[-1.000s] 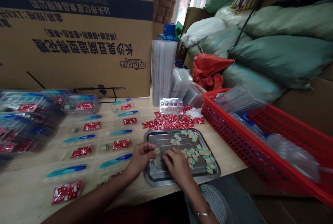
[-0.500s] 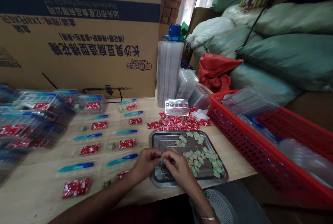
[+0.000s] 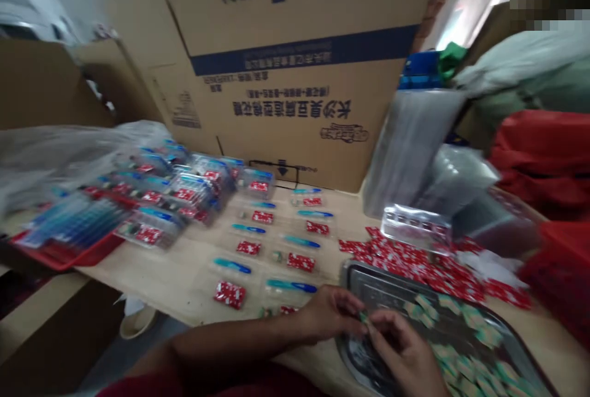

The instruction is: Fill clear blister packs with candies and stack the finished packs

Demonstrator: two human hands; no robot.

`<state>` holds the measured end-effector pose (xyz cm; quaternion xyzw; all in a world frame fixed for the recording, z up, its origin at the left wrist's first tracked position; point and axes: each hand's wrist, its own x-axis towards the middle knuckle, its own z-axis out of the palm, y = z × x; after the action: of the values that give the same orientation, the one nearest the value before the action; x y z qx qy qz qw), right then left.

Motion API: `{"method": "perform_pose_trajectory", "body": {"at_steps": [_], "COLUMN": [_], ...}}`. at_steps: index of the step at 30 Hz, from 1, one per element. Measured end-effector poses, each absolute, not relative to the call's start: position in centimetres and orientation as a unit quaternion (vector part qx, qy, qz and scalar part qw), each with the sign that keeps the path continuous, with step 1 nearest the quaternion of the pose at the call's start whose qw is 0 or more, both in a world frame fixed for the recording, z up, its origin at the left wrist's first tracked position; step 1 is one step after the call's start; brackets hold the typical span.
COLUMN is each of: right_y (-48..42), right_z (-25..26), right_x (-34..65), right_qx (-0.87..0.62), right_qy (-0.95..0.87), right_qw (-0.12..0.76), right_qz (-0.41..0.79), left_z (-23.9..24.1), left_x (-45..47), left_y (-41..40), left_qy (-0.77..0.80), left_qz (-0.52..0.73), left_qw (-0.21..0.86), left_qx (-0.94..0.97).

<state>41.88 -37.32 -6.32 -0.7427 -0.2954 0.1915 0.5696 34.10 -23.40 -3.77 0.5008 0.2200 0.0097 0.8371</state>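
As left hand (image 3: 329,314) and right hand (image 3: 401,351) pinch a small green packet (image 3: 364,317) over the steel tray (image 3: 353,277) at lower right, fingertip control matters.

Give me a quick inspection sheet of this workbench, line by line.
Surface: pale wooden tabletop.
Job's things: small green-and-white piece over a metal tray holding many more.
Clutter: red foil sachets beside the tray; clear plastic packs at the far left.
Grippers: left hand and right hand pinch the piece together.
Cables: nothing seen.
Surroundings: cardboard carton behind; red cloth to the right.
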Motion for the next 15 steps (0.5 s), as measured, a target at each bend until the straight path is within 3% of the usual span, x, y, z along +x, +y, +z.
{"method": "perform_pose_trajectory", "body": {"at_steps": [8,12,15], "right_y": [-35.2,-34.6,-35.2], "right_z": [-6.2,-5.4,-5.6], "right_x": [39.8,38.6,39.5], "right_qx": [-0.696,-0.679,-0.693], "right_qy": [-0.279,-0.278,-0.272], "right_qw": [0.602,0.606,0.593], "right_qz": [0.276,0.307,0.307], "left_z": [-3.4,-2.5,-0.8], "left_x": [30.8,28.4,25.6], "left_y": [-22.7,-19.5,-13.2], "left_qy": [0.253,0.238,0.331], "left_qz": [0.081,0.05,0.144], "left_qw": [0.787,0.768,0.642], "left_qx": [0.557,0.592,0.677]}}
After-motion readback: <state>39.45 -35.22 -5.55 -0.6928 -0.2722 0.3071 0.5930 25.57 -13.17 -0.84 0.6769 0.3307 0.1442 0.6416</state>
